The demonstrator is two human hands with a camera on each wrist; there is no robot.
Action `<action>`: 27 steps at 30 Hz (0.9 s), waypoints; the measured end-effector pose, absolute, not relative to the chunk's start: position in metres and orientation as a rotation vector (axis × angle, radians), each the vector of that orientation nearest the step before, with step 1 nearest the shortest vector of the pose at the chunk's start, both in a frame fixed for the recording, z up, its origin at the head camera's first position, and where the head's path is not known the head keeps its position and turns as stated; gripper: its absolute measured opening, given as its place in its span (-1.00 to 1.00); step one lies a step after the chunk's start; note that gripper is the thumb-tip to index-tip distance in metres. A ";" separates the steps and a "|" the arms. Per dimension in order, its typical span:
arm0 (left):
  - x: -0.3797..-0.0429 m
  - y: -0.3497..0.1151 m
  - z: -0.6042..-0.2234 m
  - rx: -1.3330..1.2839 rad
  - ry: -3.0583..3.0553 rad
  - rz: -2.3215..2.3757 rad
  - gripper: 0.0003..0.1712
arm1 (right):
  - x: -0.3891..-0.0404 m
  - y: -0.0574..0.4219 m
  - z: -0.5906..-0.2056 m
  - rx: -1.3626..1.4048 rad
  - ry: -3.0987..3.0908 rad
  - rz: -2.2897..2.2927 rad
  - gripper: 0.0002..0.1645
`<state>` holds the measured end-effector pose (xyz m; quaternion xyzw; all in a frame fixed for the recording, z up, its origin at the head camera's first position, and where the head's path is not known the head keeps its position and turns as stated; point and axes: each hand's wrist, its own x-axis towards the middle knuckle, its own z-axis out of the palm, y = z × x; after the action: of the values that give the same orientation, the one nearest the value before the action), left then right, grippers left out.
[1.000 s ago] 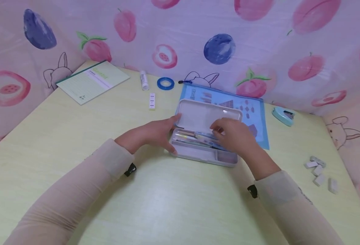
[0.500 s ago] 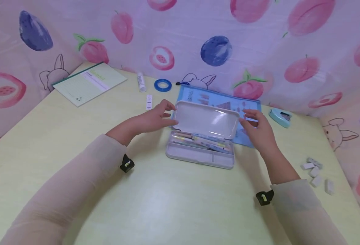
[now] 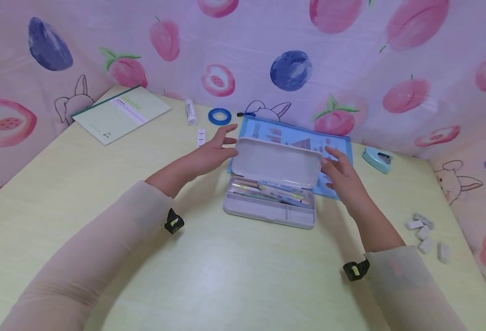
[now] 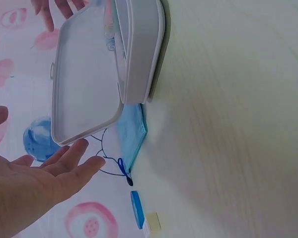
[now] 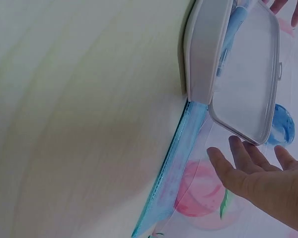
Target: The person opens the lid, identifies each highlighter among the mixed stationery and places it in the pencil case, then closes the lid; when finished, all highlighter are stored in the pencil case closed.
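Note:
A pale grey pencil case (image 3: pixel 259 210) sits on the table with its lid (image 3: pixel 276 162) raised and tilted back. Pens and pencils (image 3: pixel 273 191) lie in the long rear compartment, while the narrow front tray shows two bare sections. At the lid's left edge is my left hand (image 3: pixel 211 155), its fingers relaxed and spread. My right hand (image 3: pixel 344 180) mirrors it on the other side, fingers right at the lid's right edge. In the left wrist view the left fingertips (image 4: pixel 79 145) reach just under the lid's corner. Likewise, the right wrist view has the right fingertips (image 5: pixel 235 142) at the opposite corner.
Behind the case lies a blue zip pouch (image 3: pixel 337 143). A mint stapler (image 3: pixel 377 159) and several small white erasers (image 3: pixel 424 232) are to the right. At back left are a notebook (image 3: pixel 123 113), a glue stick (image 3: pixel 191 113), a blue tape roll (image 3: pixel 220 116) and a small white block (image 3: pixel 201 136).
My right hand has left the pens and moved right to the lid's edge. My left hand has risen from the case's base to the lid's left edge.

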<state>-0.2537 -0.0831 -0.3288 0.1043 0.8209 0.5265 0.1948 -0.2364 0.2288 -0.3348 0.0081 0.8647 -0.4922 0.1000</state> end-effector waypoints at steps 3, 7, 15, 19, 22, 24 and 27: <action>-0.252 -0.084 -0.329 0.296 2.295 1.490 -0.27 | -0.231 0.229 -0.333 0.041 2.568 -1.451 -0.25; -0.249 -0.087 -0.330 0.326 2.319 1.492 -0.29 | -0.222 0.232 -0.332 0.059 2.584 -1.458 -0.26; -0.235 -0.095 -0.332 0.480 2.501 1.329 -0.52 | -0.203 0.243 -0.334 -0.049 2.670 -1.434 -0.30; -0.230 -0.093 -0.335 0.540 2.568 1.185 -0.61 | -0.198 0.247 -0.341 -0.097 2.733 -1.309 -0.36; -0.228 -0.090 -0.339 0.588 2.587 1.050 -0.57 | -0.196 0.249 -0.347 -0.175 2.795 -1.168 -0.41; -0.229 -0.087 -0.342 0.637 2.591 0.965 -0.54 | -0.195 0.248 -0.350 -0.243 2.839 -1.041 -0.41; -0.230 -0.084 -0.347 0.686 2.587 0.841 -0.46 | -0.194 0.247 -0.352 -0.370 2.872 -0.844 -0.38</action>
<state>-0.2299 -0.0839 -0.3467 0.2410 0.9091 0.2955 0.1675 -0.1943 0.2465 -0.3522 -0.1223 0.9503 -0.2794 0.0624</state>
